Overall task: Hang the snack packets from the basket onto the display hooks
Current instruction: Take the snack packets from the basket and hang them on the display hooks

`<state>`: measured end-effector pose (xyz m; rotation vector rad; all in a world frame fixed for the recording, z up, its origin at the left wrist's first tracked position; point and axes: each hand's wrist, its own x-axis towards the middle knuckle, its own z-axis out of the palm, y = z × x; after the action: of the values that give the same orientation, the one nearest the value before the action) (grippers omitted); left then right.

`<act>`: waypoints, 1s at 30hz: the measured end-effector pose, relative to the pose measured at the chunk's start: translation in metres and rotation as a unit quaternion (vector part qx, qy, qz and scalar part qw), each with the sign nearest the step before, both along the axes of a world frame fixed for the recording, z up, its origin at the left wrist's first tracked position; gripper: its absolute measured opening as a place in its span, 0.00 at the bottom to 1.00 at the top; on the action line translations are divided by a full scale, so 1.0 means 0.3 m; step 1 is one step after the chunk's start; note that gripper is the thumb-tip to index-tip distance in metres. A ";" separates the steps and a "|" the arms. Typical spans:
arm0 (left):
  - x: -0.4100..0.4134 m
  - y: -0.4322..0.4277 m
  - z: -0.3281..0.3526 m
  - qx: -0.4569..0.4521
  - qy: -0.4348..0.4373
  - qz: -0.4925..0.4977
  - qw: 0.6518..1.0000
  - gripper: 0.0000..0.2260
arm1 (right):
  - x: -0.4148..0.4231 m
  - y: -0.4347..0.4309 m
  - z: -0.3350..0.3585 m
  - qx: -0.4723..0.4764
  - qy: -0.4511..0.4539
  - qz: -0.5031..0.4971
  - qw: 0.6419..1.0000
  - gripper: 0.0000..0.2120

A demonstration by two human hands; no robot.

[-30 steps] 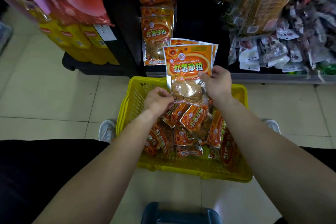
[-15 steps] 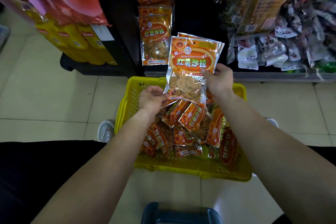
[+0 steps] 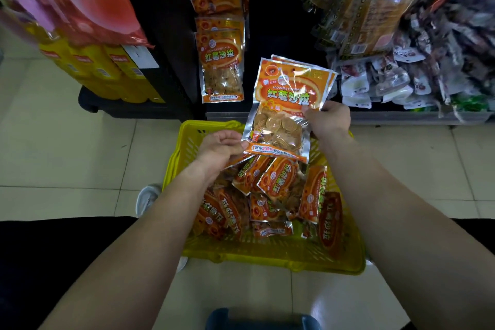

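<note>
A yellow plastic basket (image 3: 270, 256) stands on the floor, holding several orange snack packets (image 3: 278, 182). My right hand (image 3: 328, 119) grips a small stack of orange packets (image 3: 286, 104) by their right edge, above the basket's far rim, tilted to the right. My left hand (image 3: 219, 146) is cupped palm up at the stack's lower left corner, its fingertips touching that corner. Several of the same orange packets (image 3: 221, 61) hang on the dark display panel behind the basket; the hooks themselves are hidden.
Yellow boxes (image 3: 104, 69) sit on a low black stand at the left, under red bags (image 3: 80, 0). Many clear and white snack bags (image 3: 401, 48) hang and pile on the right shelf. A white shoe (image 3: 146, 197) is left of the basket. A dark blue object (image 3: 262, 320) lies at the bottom edge.
My right hand has lifted the packet stack slightly and tilted it to the right. My left hand let go of the stack's lower edge, turned palm up and shifted a little left.
</note>
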<state>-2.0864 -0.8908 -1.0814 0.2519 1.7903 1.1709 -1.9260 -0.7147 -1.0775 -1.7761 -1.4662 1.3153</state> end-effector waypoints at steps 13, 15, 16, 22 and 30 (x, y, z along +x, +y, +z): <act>-0.020 0.001 0.005 -0.068 0.153 -0.075 0.983 0.26 | -0.060 -0.026 0.078 0.071 0.087 0.185 0.976 0.13; -0.023 0.002 0.029 -0.053 0.163 -0.078 0.982 0.33 | -0.066 -0.026 0.088 0.069 0.098 0.197 0.973 0.12; -0.027 0.003 0.038 -0.047 0.164 -0.080 0.982 0.37 | -0.068 -0.027 0.095 0.069 0.105 0.203 0.971 0.11; -0.047 -0.001 0.100 0.029 0.115 -0.087 0.989 0.39 | -0.100 -0.027 0.108 0.031 0.127 0.259 0.957 0.08; -0.134 0.050 0.116 0.038 0.119 -0.032 0.992 0.24 | -0.217 0.002 0.085 0.016 0.169 0.222 0.960 0.05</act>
<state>-2.1266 -0.8758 -1.0465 0.5088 1.9282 1.2055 -1.9912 -0.7140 -1.0521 -1.1558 -1.7239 1.6998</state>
